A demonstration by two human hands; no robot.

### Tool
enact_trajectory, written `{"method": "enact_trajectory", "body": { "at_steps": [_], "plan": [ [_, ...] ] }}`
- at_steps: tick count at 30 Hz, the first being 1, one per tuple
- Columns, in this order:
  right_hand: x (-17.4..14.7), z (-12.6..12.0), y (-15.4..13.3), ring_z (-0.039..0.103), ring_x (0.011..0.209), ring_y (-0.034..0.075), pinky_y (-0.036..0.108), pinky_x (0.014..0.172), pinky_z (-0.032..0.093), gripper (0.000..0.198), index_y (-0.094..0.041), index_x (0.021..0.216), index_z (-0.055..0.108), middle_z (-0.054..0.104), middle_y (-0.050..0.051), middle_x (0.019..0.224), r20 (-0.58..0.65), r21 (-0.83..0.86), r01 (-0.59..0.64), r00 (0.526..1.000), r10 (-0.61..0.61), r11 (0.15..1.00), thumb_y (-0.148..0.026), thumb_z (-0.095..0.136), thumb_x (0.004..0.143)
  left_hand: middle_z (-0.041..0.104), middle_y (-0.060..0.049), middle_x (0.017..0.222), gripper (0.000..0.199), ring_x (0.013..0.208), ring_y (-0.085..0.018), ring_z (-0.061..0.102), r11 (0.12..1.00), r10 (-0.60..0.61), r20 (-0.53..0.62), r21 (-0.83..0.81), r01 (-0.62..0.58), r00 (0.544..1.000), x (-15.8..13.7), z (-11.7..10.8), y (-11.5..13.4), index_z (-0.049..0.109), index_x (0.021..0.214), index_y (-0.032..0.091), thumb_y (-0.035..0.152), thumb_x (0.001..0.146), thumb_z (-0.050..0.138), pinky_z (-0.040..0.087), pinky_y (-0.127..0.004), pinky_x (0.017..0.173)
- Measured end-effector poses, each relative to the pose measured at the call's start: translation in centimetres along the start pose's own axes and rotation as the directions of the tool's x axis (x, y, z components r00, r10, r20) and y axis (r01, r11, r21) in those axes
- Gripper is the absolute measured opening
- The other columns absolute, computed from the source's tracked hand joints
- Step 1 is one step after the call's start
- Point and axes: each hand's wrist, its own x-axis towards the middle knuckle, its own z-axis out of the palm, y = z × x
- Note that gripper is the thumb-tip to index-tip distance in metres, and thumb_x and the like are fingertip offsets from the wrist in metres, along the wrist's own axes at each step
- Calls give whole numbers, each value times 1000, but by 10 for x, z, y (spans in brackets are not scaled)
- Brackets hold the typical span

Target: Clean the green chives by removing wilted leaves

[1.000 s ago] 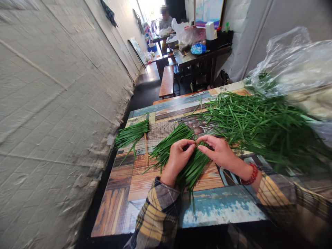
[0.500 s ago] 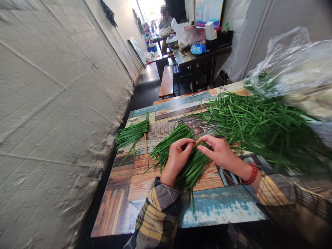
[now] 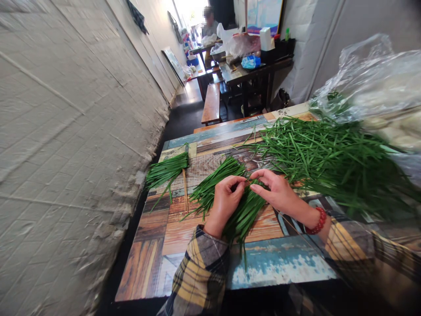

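Note:
Both hands meet over a bunch of garlic chives [image 3: 247,210], whose long green blades hang toward the table's near edge. My left hand [image 3: 227,199] is closed in a pinch at the top of this bunch. Facing it, my right hand [image 3: 274,191] has its thumb and index finger curled around the same chive ends. A small brownish bit shows between the fingertips, too small to name. From beneath the right palm a thin stick [image 3: 304,235] slants to the lower right; its hold is hidden. Just left lies another chive bunch [image 3: 213,180].
A folded chive bunch [image 3: 167,169] with thin wooden skewers [image 3: 185,191] lies at the table's left. Loose chives [image 3: 315,151] are heaped on the right beside a clear plastic bag [image 3: 378,83]. Beyond are a bench [image 3: 211,103], a cluttered table [image 3: 237,77] and a person.
The right hand's knuckles have lifted slightly, and its thumb and index fingertips have shifted a little. The left hand and the chive bunches look almost unmoved.

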Motion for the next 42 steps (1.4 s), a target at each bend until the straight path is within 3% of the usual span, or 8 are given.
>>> {"method": "enact_trajectory", "body": {
  "at_steps": [6, 10, 14, 19, 21, 32, 37, 42],
  "plan": [
    [0, -3, -4, 38, 47, 11, 23, 48, 31, 42, -17, 123, 52, 42, -8, 54, 28, -41, -19, 999, 20, 999, -31, 54, 83, 67, -4, 74, 12, 69, -14, 59, 995, 65, 8, 70, -66, 998, -1, -1, 4, 70, 79, 16, 18, 79, 58, 43, -24, 66],
    [0, -2, -1, 47, 52, 12, 24, 52, 38, 33, -20, 113, 58, 53, -4, 61, 24, -51, -2, 1000, 4, 999, -34, 54, 83, 64, -3, 72, 14, 66, -13, 56, 988, 107, 73, 102, -115, 992, -2, -1, 4, 71, 78, 17, 19, 81, 57, 42, -23, 64],
    [0, -1, 1, 61, 72, 17, 28, 65, 48, 23, -20, 102, 60, 65, 2, 80, 6, -17, 15, 1000, -15, 1000, -33, 55, 83, 64, -3, 73, 16, 68, -13, 56, 984, 132, 176, 99, -151, 976, -2, -3, 5, 71, 80, 17, 19, 83, 55, 41, -23, 64],
    [0, 0, 0, 65, 83, 18, 32, 81, 51, 15, -21, 92, 58, 66, 3, 88, -2, 25, 19, 1000, -19, 1000, -32, 57, 82, 65, -5, 80, 16, 75, -15, 58, 975, 76, -100, 218, -53, 992, 4, -12, -2, 69, 84, 16, 18, 84, 53, 42, -24, 68],
    [-1, 0, 0, 65, 86, 19, 34, 84, 50, 14, -21, 92, 59, 66, 3, 88, 12, 30, 23, 1000, -24, 999, -32, 57, 83, 64, -5, 80, 16, 76, -15, 58, 950, 88, -155, 309, -36, 984, 7, -15, -7, 68, 82, 16, 16, 84, 52, 42, -25, 70],
    [0, 1, 0, 65, 88, 20, 32, 79, 52, 12, -22, 91, 60, 68, 2, 88, 21, 16, 21, 1000, -21, 1000, -30, 57, 83, 59, -6, 82, 11, 79, -18, 55, 771, 117, -11, 631, -84, 993, 3, -12, -16, 66, 82, 18, 13, 81, 56, 42, -29, 71],
    [0, 1, 0, 65, 85, 19, 33, 80, 51, 14, -20, 91, 60, 68, 3, 87, 26, 30, 26, 999, -26, 999, -31, 57, 83, 58, -5, 80, 10, 78, -18, 54, 788, 97, -10, 612, -71, 995, 4, -12, -13, 61, 73, 18, 10, 77, 56, 41, -29, 71],
    [-1, 1, 0, 64, 91, 20, 34, 84, 50, 16, -20, 94, 61, 68, 4, 92, 27, 48, 18, 999, -20, 999, -30, 57, 83, 57, -3, 75, 8, 76, -16, 54, 896, 105, -72, 439, -63, 992, 6, -10, -9, 57, 69, 17, 11, 74, 57, 41, -28, 72]
  ]
}}
